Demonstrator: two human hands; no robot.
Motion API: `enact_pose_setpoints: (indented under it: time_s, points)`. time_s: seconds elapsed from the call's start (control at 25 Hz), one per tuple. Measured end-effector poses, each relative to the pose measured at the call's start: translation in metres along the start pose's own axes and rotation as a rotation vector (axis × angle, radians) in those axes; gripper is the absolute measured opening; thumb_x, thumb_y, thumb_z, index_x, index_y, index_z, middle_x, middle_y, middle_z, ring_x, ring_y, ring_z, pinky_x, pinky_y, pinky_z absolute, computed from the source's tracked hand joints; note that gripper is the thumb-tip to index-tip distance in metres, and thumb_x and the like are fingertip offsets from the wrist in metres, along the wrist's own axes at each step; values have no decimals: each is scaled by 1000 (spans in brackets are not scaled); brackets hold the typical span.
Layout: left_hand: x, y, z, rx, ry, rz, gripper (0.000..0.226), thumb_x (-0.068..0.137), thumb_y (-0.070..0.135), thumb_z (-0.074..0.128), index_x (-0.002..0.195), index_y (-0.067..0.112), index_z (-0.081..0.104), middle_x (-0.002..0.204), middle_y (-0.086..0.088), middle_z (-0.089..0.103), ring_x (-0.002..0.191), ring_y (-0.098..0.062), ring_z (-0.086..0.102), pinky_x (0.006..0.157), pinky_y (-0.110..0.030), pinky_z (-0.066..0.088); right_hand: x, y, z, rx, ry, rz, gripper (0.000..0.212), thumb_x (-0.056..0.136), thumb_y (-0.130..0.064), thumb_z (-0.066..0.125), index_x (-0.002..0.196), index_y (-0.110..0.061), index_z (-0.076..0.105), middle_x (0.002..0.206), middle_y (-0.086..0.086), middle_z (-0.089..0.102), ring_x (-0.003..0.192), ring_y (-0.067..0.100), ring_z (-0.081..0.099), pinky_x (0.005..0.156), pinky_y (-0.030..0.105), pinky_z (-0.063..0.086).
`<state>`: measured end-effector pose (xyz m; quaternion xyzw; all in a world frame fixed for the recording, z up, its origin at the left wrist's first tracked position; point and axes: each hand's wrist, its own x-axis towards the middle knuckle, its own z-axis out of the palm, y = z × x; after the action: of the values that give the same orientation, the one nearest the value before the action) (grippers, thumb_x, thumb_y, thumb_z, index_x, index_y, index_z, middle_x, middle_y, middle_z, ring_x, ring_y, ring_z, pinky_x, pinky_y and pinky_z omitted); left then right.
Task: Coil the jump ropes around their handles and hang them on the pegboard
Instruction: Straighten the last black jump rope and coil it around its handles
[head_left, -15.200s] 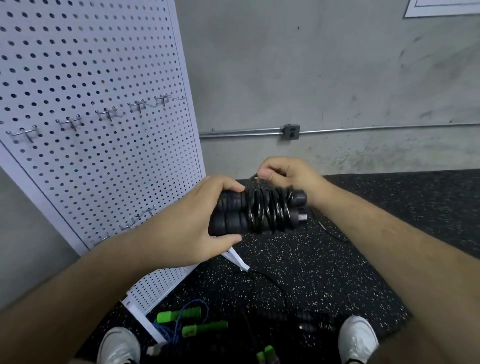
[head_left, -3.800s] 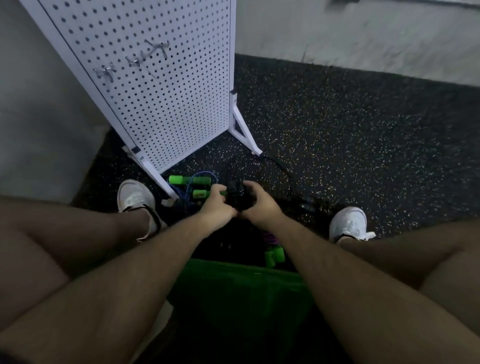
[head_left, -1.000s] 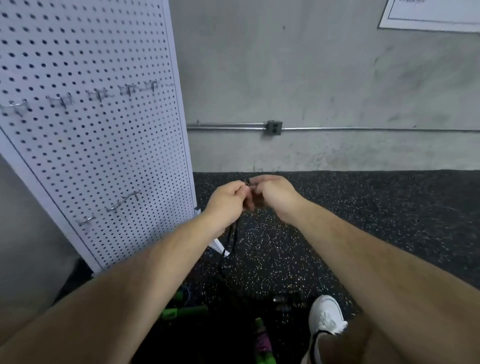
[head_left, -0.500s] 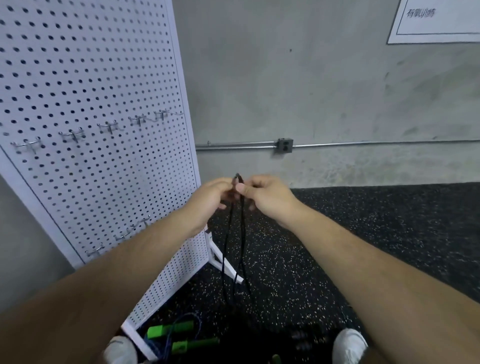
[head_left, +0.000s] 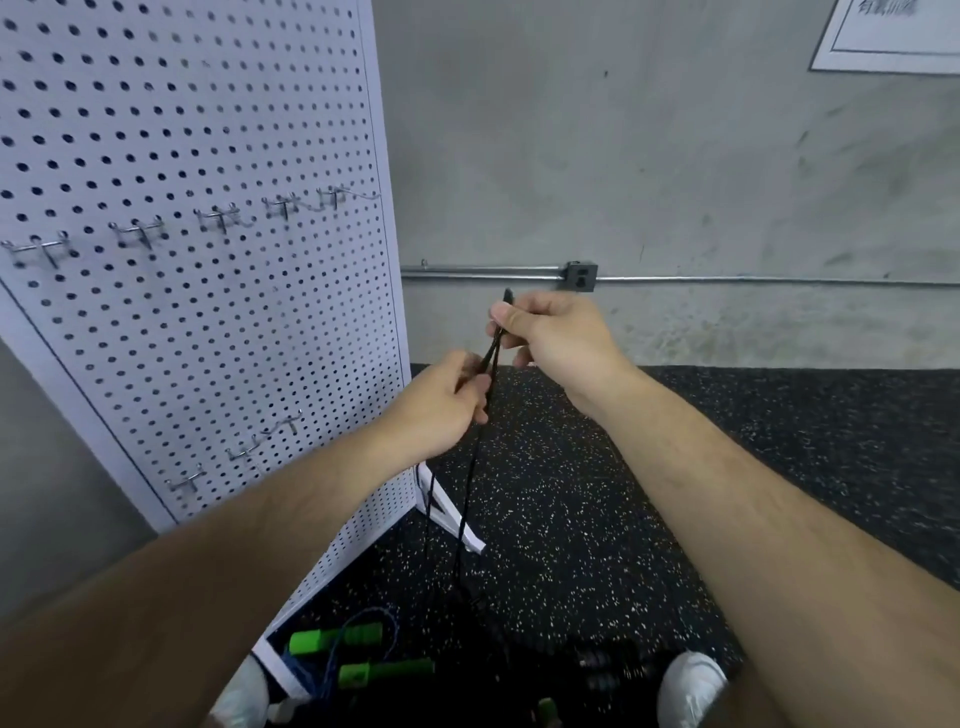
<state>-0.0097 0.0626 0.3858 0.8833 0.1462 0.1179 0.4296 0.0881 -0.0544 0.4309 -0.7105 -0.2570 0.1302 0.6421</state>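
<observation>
I'm looking at the pegboard (head_left: 208, 312) standing far left, w/ an upper row of hooks (head_left: 223, 218) and a lower row (head_left: 249, 449), nothing hanging on either. At its foot a green-handled rope (head_left: 358, 654) is lying loose on the floor, not yet coiled.

Next over, the left hand (head_left: 441, 410) is gripping both strands of the black rope (head_left: 467, 493), fingers curled round them. Just above and to the right, the right hand (head_left: 556, 338) is pinching the rope's folded bend btwn thumb and forefinger, the tip poking up past the thumb. So both grips are holding rope, one just beside the other. Below them the two strands are hanging approx vertical down to the floor. The black handles (head_left: 608, 670) seem to be lying by the right shoe (head_left: 691, 686), but it's too dark to be sure.

Key relation, as I'm judging it: the hooks are sitting left of the grips, upper row a bit higher, left hand nearer the board. The handles are lying well below both grips, so the rope wants gathering up before any hanging.
</observation>
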Motion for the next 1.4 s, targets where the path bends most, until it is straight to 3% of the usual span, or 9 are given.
enact_pose_setpoints:
  time_s: [0.08,0.24,0.52,0.6,0.72,0.8,0.96,1.2,1.4]
  points:
    - [3,-2,5,44,-22,11,22,109,28,40,127,21,50,100,-3,66,73,0,63,59,-13,40,-4,-6,6,18,-39,-12,25,97,-17,66,95,7,71,82,11,70,71,19,57,61,27,52]
    - [14,-10,6,58,53,85,37,107,22,42,143,23,35,123,-7,46,94,-23,66,74,-23,55,-15,-14,10,48,-141,8,28,94,-18,69,97,10,70,82,18,68,70,26,60,79,42,55]
    - [8,6,-4,16,21,-15,33,110,30,37,89,23,61,82,4,67,75,-14,58,69,-28,45,-18,-11,-8,181,-200,2,28,100,-21,60,104,4,70,92,18,73,77,24,68,74,33,59]
    - [7,12,-16,-47,92,-27,32,110,28,37,91,23,62,85,3,67,76,-15,59,75,-30,48,-18,0,-15,-36,-150,27,21,101,-24,57,106,-6,67,91,11,74,74,20,69,71,32,61]
    - [8,18,-34,-230,152,19,29,110,22,38,96,20,64,82,1,66,72,-17,57,76,-32,50,-25,30,1,-484,-397,100,28,92,-31,71,115,-20,59,93,2,72,67,13,70,69,28,59]
    - [10,17,-39,-304,143,47,30,110,20,38,97,17,65,79,1,67,70,-18,56,76,-35,49,-25,44,19,-489,-456,91,20,90,-29,74,103,-16,65,87,2,71,64,13,67,68,32,60]
    - [10,12,-44,-309,141,85,29,110,19,37,107,18,66,91,6,74,74,-14,55,78,-33,52,-15,48,30,-417,-347,41,23,92,-20,72,90,3,70,74,15,71,61,17,65,72,36,59]
    - [2,2,-48,-120,122,67,28,110,26,38,122,28,63,105,11,71,81,-10,58,80,-27,49,-9,22,18,-272,-165,-6,24,93,-23,71,78,-4,64,71,11,73,57,18,67,63,34,57]
    - [-4,-15,-29,-156,-135,20,27,108,32,43,113,36,70,108,-8,73,87,-24,64,90,-39,52,-3,-8,12,-32,13,-118,22,93,-20,72,83,-1,68,58,3,66,50,17,62,60,37,58]
